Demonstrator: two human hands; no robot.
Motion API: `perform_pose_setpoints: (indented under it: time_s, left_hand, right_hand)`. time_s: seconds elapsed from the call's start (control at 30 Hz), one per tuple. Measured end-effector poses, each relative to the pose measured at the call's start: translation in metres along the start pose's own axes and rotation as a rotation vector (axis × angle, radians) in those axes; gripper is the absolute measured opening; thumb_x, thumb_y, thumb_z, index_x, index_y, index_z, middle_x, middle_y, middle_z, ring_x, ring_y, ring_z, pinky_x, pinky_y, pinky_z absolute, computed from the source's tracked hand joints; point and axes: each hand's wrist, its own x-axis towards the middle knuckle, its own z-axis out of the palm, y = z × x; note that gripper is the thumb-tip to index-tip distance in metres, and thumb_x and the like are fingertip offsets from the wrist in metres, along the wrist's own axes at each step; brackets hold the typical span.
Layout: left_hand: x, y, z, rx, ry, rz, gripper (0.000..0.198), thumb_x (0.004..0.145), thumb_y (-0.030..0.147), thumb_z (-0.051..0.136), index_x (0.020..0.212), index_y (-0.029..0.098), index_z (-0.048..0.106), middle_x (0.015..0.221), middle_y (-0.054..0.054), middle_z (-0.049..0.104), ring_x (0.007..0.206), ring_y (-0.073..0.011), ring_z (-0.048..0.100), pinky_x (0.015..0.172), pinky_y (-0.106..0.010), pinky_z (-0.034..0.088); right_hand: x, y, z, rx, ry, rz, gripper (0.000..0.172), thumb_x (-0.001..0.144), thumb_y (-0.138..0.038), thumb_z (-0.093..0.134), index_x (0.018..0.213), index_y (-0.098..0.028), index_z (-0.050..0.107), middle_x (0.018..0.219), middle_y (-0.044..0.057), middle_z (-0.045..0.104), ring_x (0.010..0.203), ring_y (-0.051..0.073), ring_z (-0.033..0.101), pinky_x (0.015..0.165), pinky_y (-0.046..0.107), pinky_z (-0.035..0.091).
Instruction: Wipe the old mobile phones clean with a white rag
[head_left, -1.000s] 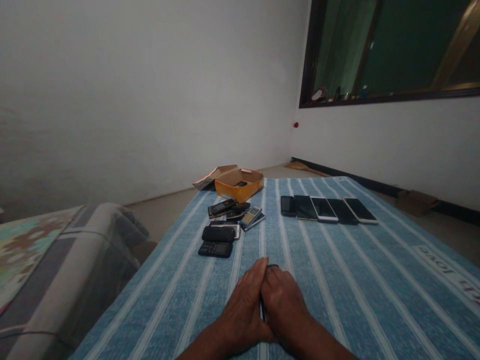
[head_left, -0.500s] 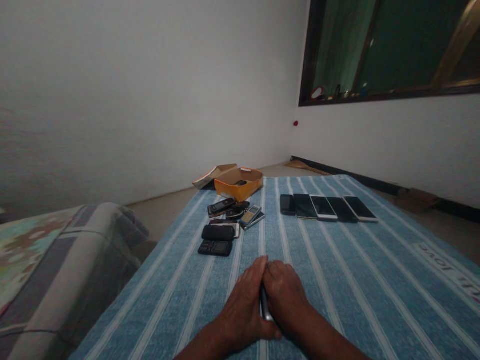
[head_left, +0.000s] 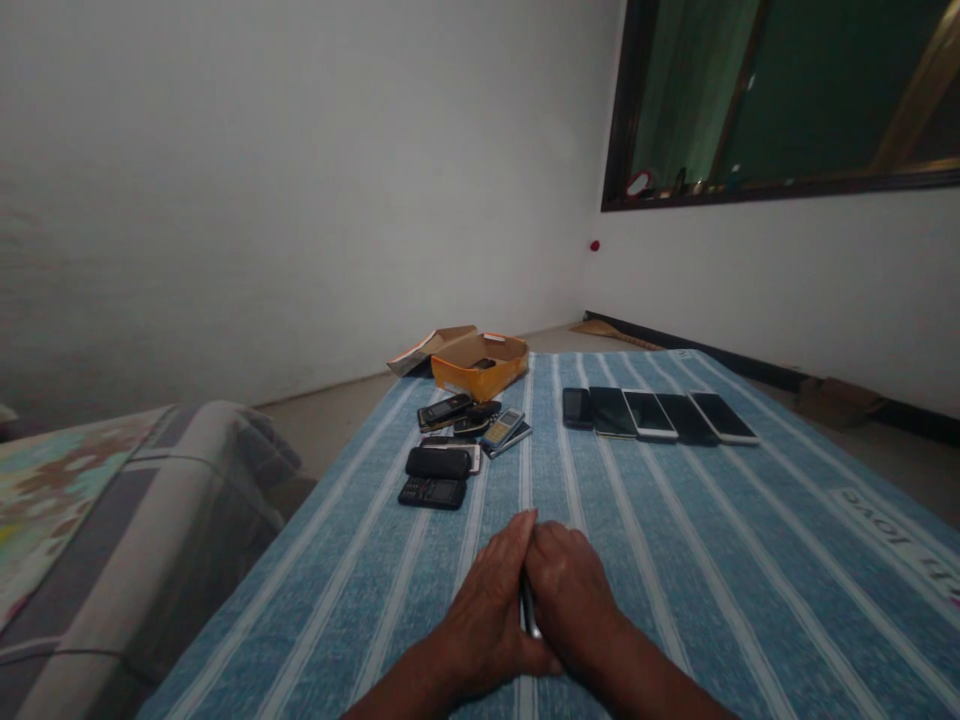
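Note:
My left hand (head_left: 487,605) and my right hand (head_left: 574,595) rest together on the blue striped cloth (head_left: 675,560), pressed palm to palm around a thin phone (head_left: 529,612). Only a grey sliver of the phone shows between them. Beyond my left hand lies a heap of small keypad phones (head_left: 457,440). Further right, a row of flat smartphones (head_left: 660,414) lies side by side with screens up.
An open orange cardboard box (head_left: 480,363) sits at the far end of the cloth, with a small dark item inside. A folded patterned mattress (head_left: 112,520) lies to the left. White walls and a dark window (head_left: 780,90) close off the back right.
My hands shifted slightly and closed tighter around the phone; the dark tip seen beyond my fingers a second ago is now covered. The view drifted a little.

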Motion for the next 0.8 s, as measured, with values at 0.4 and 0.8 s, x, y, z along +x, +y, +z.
perform_pose_setpoints:
  time_s: [0.4, 0.8]
  left_hand:
    - [0.000, -0.001, 0.000, -0.025, -0.019, -0.039, 0.148, 0.046, 0.042, 0.095, 0.153, 0.031, -0.006, 0.157, -0.017, 0.027, 0.141, -0.0430, 0.028, 0.113, -0.064, 0.027]
    - [-0.001, -0.002, 0.001, 0.009, -0.002, -0.014, 0.151, 0.045, 0.039, 0.096, 0.153, 0.032, -0.009, 0.157, -0.018, 0.026, 0.141, -0.0440, 0.029, 0.112, -0.063, 0.029]
  right_hand:
    - [-0.002, 0.000, 0.006, -0.003, 0.050, -0.021, 0.026, 0.081, -0.011, 0.062, 0.106, -0.014, 0.067, 0.095, 0.010, 0.069, 0.087, 0.024, 0.058, 0.079, 0.036, 0.041]
    - [0.000, 0.000, 0.006, -0.020, 0.035, 0.018, 0.022, 0.086, -0.009, 0.056, 0.103, -0.014, 0.068, 0.091, 0.010, 0.068, 0.084, 0.023, 0.058, 0.078, 0.036, 0.041]
